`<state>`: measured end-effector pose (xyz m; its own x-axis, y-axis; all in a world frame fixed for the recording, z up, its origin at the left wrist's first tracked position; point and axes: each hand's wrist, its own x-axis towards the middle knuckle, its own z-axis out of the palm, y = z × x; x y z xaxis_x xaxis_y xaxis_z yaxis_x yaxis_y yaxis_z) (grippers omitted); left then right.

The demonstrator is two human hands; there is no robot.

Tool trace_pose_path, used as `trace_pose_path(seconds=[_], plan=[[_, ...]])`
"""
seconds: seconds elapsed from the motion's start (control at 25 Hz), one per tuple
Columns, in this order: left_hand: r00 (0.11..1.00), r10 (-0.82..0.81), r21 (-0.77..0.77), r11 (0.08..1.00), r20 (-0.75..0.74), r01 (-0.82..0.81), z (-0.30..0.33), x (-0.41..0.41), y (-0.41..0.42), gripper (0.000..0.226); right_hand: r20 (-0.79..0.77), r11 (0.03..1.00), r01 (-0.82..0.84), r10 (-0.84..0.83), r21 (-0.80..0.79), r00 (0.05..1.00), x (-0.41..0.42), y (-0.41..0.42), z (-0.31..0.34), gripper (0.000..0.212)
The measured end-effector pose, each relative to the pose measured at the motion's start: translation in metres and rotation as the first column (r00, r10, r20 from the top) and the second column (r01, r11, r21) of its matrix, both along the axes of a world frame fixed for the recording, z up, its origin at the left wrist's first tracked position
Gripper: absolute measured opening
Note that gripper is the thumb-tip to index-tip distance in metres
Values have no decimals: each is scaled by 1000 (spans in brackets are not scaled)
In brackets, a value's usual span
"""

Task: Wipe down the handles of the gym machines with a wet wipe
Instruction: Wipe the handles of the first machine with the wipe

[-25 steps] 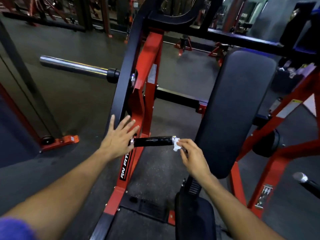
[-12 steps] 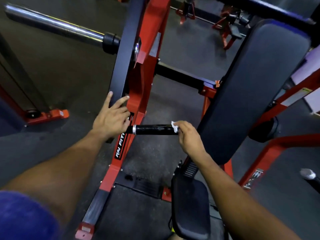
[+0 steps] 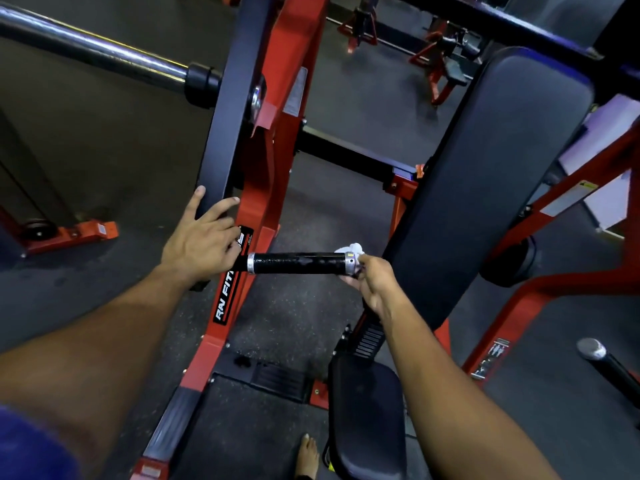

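Handle (image 3: 299,263) is a short black grip with silver collars at both ends, lying horizontal, sticking out to 3 o'clock from the red frame (image 3: 277,109) of the machine.

Right hand (image 3: 375,284) sits at the free end of the handle, at the 3 o'clock tip. Fingers curled, pinching a crumpled white wet wipe (image 3: 353,249) against the end collar. Wipe bunches up at 12 o'clock over the tip, and a bit of it shows under the hand too. Most of the black grip is bare, neither hand on it.

Left hand (image 3: 201,242) is at the 9 o'clock end, by the handle's root. Fingers spread and mostly straight, resting against the black upright bar (image 3: 230,109) and the red frame next to it. Index tip is on the black bar, the next finger reaches toward the red edge. Not gripping anything.

So the handle spans between the two hands: left braces on the frame, right holds the wipe at the far tip.

Black back pad (image 3: 485,174) is at 3 o'clock of the right hand, tilted. Black seat pad (image 3: 367,417) lies at 6 o'clock below it. Chrome bar (image 3: 93,50) runs off to 10 o'clock. A bare foot (image 3: 307,455) shows on the dark floor (image 3: 86,140) at 6 o'clock.
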<state>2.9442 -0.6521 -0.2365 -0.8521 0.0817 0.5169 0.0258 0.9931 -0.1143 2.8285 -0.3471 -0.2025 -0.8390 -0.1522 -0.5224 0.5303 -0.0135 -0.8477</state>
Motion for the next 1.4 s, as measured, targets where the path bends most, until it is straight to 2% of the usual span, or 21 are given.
trace_pose_path(seconds=[0.08, 0.12, 0.2, 0.28, 0.36, 0.44, 0.52, 0.6, 0.72, 0.76, 0.84, 1.0, 1.04, 1.08, 1.2, 1.24, 1.28, 1.4], plan=[[1000, 2, -10, 1000, 17, -1, 1, 0, 0, 43, -14, 999, 47, -47, 5, 999, 5, 8, -10, 22], [1000, 4, -11, 1000, 27, -4, 1, 0, 0, 44, -76, 997, 49, -45, 61, 996, 11, 13, -15, 19], [999, 14, -12, 1000, 36, -13, 0, 0, 0, 44, -313, 955, 51, 46, 292, 949, 26, 24, -15, 16], [999, 19, -2, 1000, 32, -19, 0, 0, 0, 44, -569, 849, 118, 235, 515, 788, 33, 29, -7, 13], [1000, 12, 4, 1000, 21, -12, -1, -1, 0, 42, -727, 790, 176, 419, 587, 543, 24, 24, 0, 10], [1000, 20, 2, 1000, 15, -20, -2, 0, 0, 41, -708, 689, 180, 646, 702, 286, 11, 13, -3, 13], [1000, 19, 11, 1000, 11, -19, -3, 0, -1, 42, -579, 566, 121, 795, 816, 181, 5, 5, -10, 14], [1000, 2, 1, 1000, -1, -2, -3, 0, 1, 40, -515, 505, 119, 853, 855, 81, -2, 14, -13, 16], [1000, 17, -1, 1000, -13, -17, 0, 0, 1, 36, -415, 454, 172, 882, 874, -222, -13, 38, -11, 29], [1000, 21, -11, 1000, -11, -21, 1, 1, 2, 35, -407, 452, 155, 878, 879, -252, -18, 42, -8, 32], [1000, 30, -22, 999, -1, -30, 1, 2, 2, 35, -443, 466, 98, 876, 880, -190, -24, 36, -7, 26], [999, 31, -7, 999, 7, -31, 1, 0, 3, 33, -580, 572, 100, 807, 814, 105, -7, -8, -19, 20], [999, 38, -9, 999, 8, -38, 1, 0, 3, 29, -596, 588, 97, 792, 803, 132, 0, -13, -23, 24], [999, 46, -11, 999, 8, -46, 1, -1, 2, 25, -591, 585, 85, 801, 807, 96, 5, -11, -28, 29], [999, 48, -8, 999, 1, -48, -4, 0, 2, 22, -510, 528, 54, 838, 848, -193, -8, 18, -28, 34], [999, 53, -11, 999, -8, -53, -5, -1, 1, 24, -495, 518, 41, 835, 855, -239, -17, 26, -23, 34], [998, 57, -19, 998, -16, -58, -6, -1, 2, 26, -497, 513, 9, 836, 858, -231, -25, 29, -18, 33], [996, 91, -23, 996, -20, -91, -8, 0, 6, 26, -526, 523, -99, 851, 846, 4, -24, 2, -6, 27]])
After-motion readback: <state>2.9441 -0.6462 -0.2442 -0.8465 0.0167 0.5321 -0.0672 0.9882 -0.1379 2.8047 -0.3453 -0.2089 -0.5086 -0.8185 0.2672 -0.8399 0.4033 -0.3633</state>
